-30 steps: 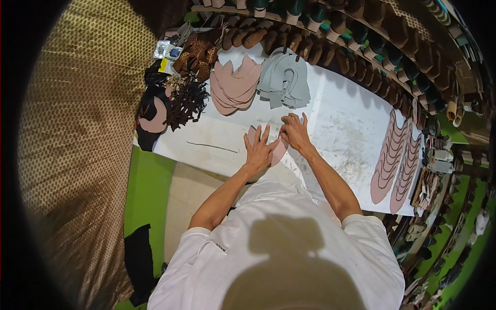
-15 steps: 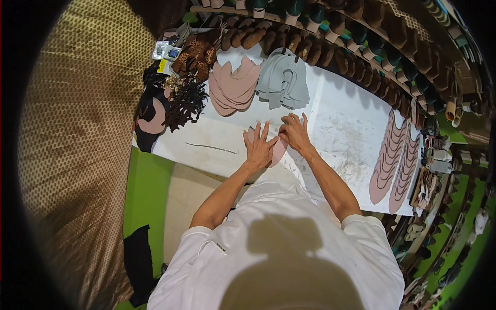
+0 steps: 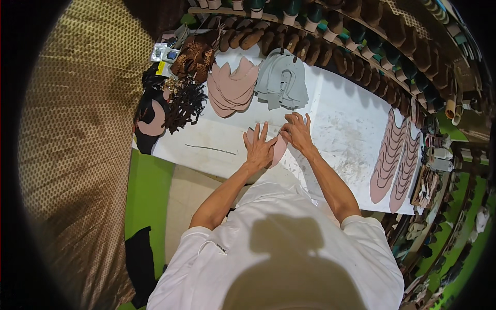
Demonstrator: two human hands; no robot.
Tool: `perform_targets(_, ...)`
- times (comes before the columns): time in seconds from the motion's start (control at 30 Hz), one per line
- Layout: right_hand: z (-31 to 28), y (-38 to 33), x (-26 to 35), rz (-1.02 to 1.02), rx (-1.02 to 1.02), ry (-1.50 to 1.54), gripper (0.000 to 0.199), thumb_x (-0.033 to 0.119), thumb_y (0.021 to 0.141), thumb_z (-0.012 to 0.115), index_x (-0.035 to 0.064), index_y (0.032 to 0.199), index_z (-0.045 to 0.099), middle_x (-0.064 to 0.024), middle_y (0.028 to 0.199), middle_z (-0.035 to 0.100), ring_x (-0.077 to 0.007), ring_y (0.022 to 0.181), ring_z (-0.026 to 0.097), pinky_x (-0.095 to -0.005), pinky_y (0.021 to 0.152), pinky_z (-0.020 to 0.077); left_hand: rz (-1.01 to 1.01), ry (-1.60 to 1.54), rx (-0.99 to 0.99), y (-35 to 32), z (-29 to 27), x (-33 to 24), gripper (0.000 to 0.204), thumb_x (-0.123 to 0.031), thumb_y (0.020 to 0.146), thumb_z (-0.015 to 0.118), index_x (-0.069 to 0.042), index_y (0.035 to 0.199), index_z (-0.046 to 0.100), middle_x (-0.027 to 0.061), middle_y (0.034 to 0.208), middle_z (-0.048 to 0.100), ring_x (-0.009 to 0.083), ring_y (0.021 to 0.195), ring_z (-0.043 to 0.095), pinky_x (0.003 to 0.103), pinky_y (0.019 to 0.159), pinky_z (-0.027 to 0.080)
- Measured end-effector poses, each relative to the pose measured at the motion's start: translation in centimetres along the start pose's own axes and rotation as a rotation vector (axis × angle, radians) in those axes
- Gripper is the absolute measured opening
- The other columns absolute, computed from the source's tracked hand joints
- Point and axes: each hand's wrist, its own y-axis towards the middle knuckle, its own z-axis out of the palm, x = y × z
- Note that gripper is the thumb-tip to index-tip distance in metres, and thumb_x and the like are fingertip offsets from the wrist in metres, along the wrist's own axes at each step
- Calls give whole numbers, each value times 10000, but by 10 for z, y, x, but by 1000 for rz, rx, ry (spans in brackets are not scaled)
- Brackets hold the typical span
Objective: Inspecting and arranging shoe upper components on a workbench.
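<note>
A pink, curved, flat shoe-upper piece (image 3: 279,153) lies at the table's near edge, partly hidden under my hands. My left hand (image 3: 259,150) rests flat over it with the fingers spread, pressing it down. At the piece's upper right edge, my right hand (image 3: 299,135) has its thumb and forefinger pinched together, the other fingers raised. Whatever is between those fingertips is too small to make out. Left of my hands, a thin dark strip (image 3: 211,149) lies on the white table (image 3: 336,129).
Beyond my hands sit stacks of pink pieces (image 3: 232,85) and grey pieces (image 3: 281,80). Dark strips (image 3: 185,106) are heaped far left. Overlapping pink pieces with dark edges (image 3: 387,160) lie right. Shoe lasts (image 3: 330,56) line the back; a patterned gold curtain (image 3: 82,155) hangs left.
My right hand has shifted slightly right and up along the piece's edge, its fingers changing their bend. My left hand has stayed in place.
</note>
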Motion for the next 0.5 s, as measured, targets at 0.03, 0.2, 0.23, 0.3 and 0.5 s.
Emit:
perform_targets(0.03,0,1,1,-1,1,0,124,229,849,776,123,905,805,-88,1342,610,-335,1435,417,-688,1220,147,-1,0,0,0,0,0,406,-204,912,638,-280,1302,723,154,1737,198,438,1585,138,841,1098,107)
perform_targets(0.2,2,6,-2,11,49,-44,149,257,866,783,114,904,801,-97,1372,608,-354,1440,410,-689,1212,145,15,-9,-40,4,0,-1,451,-210,907,637,-296,1345,699,162,1731,210,439,1580,154,834,1104,114)
perform_targets(0.23,2,6,-2,12,50,-45,149,257,866,783,114,904,801,-97,1372,608,-354,1440,410,-689,1212,145,15,-10,-39,5,0,-1,451,-210,907,637,-296,1345,699,162,1731,210,439,1580,154,834,1104,114)
perform_targets(0.3,2,6,-1,15,46,-49,151,255,865,784,110,902,800,-98,1370,613,-354,1436,417,-689,1213,144,18,48,-18,7,1,0,478,-215,905,634,-310,1372,681,161,1731,214,438,1577,165,829,1106,120)
perform_targets(0.5,2,6,0,2,-1,-97,153,269,824,785,119,847,799,-86,1327,614,-335,1417,434,-695,1221,151,19,89,31,9,0,1,530,-242,904,637,-294,1431,635,150,1745,180,427,1584,144,811,1130,114)
